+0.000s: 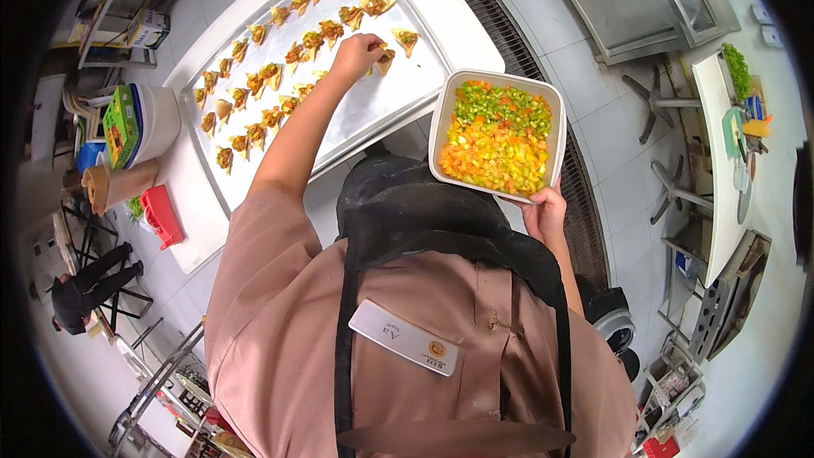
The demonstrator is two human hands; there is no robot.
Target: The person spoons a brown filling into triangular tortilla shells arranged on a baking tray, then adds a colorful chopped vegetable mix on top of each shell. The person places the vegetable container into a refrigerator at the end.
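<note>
My left hand (356, 53) reaches over a large metal baking tray (373, 110) and its bunched fingertips press on a small triangular filled piece (387, 58). Several rows of such triangular pieces (254, 85), topped with orange and green bits, cover the tray's far and left parts. My right hand (543, 214) grips the lower edge of a white square container (498, 131) and holds it up at chest height. The container is full of diced green, orange and yellow vegetables. My pink shirt, black apron and name badge fill the lower frame.
The tray lies on a white worktop (199, 229) with a white bucket (157, 123), a green box, a brown paper cup (106, 187) and a red object (161, 216) at its left. A floor drain grate (509, 30), steel counter (627, 0) and white table (729, 170) are right. A person in black (85, 288) crouches far left.
</note>
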